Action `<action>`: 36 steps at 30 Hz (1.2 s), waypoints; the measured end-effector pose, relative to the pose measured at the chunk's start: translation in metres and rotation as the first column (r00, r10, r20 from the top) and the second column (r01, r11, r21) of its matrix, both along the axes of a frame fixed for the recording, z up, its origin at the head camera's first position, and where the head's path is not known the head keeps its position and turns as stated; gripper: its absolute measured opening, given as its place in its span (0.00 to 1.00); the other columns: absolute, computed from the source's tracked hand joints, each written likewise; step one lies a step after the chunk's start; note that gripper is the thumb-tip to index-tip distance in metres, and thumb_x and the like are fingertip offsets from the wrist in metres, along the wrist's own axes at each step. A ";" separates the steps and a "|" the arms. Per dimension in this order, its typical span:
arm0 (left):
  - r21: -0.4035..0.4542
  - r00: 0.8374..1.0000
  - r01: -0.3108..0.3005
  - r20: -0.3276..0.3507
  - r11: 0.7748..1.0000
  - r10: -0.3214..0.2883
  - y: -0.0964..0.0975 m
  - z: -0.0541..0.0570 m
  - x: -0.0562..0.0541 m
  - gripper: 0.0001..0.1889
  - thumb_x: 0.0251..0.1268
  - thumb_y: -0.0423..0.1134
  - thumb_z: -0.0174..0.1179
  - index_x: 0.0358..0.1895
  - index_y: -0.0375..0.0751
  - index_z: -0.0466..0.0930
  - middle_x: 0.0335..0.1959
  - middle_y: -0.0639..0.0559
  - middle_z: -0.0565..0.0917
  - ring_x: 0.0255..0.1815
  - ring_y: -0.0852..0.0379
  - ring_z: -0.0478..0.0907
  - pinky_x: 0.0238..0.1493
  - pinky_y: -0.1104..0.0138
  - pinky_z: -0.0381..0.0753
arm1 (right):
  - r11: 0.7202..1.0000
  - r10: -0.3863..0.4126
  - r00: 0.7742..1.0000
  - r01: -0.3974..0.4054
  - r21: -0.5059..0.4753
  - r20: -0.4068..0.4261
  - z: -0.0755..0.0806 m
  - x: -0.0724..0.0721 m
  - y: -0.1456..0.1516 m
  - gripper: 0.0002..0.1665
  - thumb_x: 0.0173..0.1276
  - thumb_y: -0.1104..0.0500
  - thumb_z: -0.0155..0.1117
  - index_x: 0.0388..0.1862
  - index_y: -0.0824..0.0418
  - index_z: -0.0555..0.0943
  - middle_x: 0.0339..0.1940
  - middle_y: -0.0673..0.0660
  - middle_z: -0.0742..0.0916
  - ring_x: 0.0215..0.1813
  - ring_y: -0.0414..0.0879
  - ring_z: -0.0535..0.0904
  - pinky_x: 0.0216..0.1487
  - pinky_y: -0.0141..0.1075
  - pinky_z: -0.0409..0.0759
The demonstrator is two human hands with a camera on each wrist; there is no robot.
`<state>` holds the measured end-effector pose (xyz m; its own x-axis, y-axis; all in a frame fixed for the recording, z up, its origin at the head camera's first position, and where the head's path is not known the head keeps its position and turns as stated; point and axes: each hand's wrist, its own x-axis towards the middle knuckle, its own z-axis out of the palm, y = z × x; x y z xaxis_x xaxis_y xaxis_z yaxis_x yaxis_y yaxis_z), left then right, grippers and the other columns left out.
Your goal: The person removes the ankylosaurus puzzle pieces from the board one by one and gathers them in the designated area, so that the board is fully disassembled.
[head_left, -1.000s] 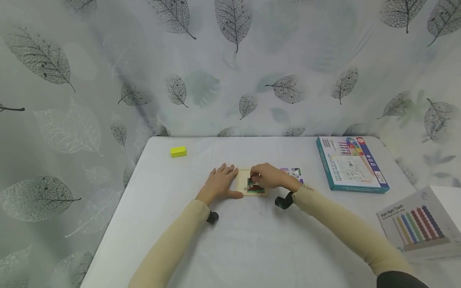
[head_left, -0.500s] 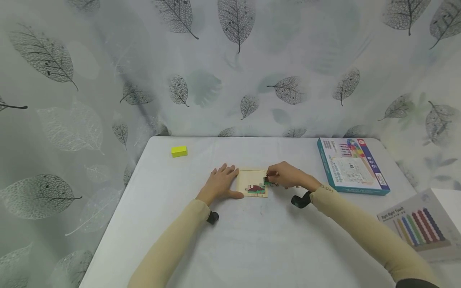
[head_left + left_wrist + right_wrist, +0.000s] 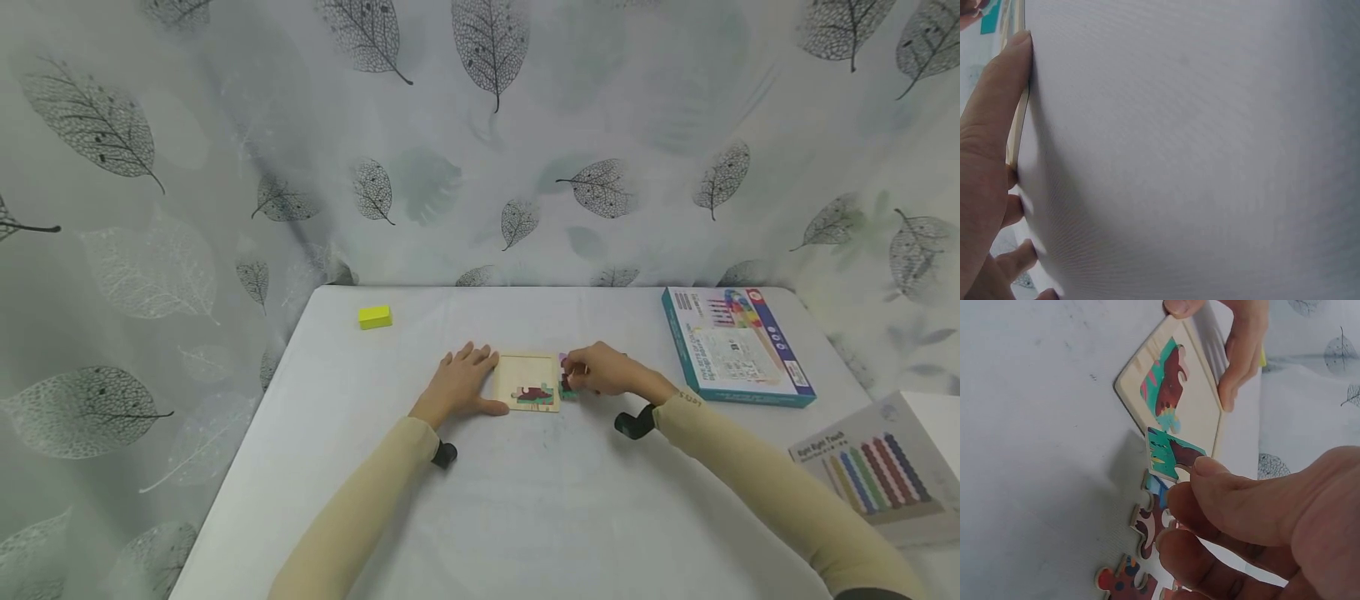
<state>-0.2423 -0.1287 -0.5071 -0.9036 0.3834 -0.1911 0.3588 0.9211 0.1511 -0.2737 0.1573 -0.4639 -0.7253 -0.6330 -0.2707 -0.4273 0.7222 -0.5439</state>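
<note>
My left hand [image 3: 459, 383] lies with spread fingers along the left side of a square wooden puzzle tray [image 3: 517, 367], thumb and fingertip touching its edge. A joined brown and green section [image 3: 1169, 387] fills part of the tray's near side; the rest shows bare wood. Just off the tray's right edge, my right hand [image 3: 603, 367] pinches a green and brown jigsaw piece [image 3: 1161, 456] between thumb and fingers. Under that hand lie several loose jigsaw pieces [image 3: 1147, 525], partly hidden by the fingers. In the left wrist view the left thumb [image 3: 999, 94] rests against the tray's edge.
A yellow block [image 3: 375, 317] sits at the back left of the white table [image 3: 525, 500]. Toward the back right lies a flat teal-edged box [image 3: 738, 346]. A white box with colored bead rods pictured [image 3: 862, 467] is at the right edge.
My right hand has moved right, from above the tray to just beside it, with the jigsaw piece in its fingers. The left hand and the tray have stayed in place.
</note>
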 end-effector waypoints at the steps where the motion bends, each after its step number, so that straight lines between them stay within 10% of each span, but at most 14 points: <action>1: -0.003 1.000 0.000 -0.002 1.000 0.000 0.000 0.000 0.000 0.55 0.52 0.75 0.63 0.80 0.51 0.56 0.82 0.50 0.59 0.84 0.43 0.51 0.80 0.42 0.58 | 1.000 -0.001 1.000 0.001 0.001 -0.003 -0.001 0.000 0.000 0.12 0.71 0.63 0.63 0.50 0.67 0.82 0.38 0.58 0.88 0.28 0.41 0.77 0.28 0.31 0.78; 36: -0.003 1.000 -0.010 0.011 1.000 0.010 0.000 -0.003 -0.001 0.55 0.52 0.75 0.63 0.81 0.53 0.55 0.82 0.52 0.58 0.85 0.44 0.49 0.80 0.41 0.57 | 0.998 -0.056 0.997 0.058 0.030 -0.052 -0.019 0.005 -0.001 0.15 0.67 0.63 0.68 0.46 0.70 0.76 0.34 0.58 0.81 0.36 0.46 0.73 0.38 0.35 0.73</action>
<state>-0.2429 -0.1283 -0.5100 -0.9051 0.3742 -0.2019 0.3484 0.9249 0.1526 -0.2682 0.1561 -0.4827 -0.7732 -0.5821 -0.2517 -0.4117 0.7626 -0.4990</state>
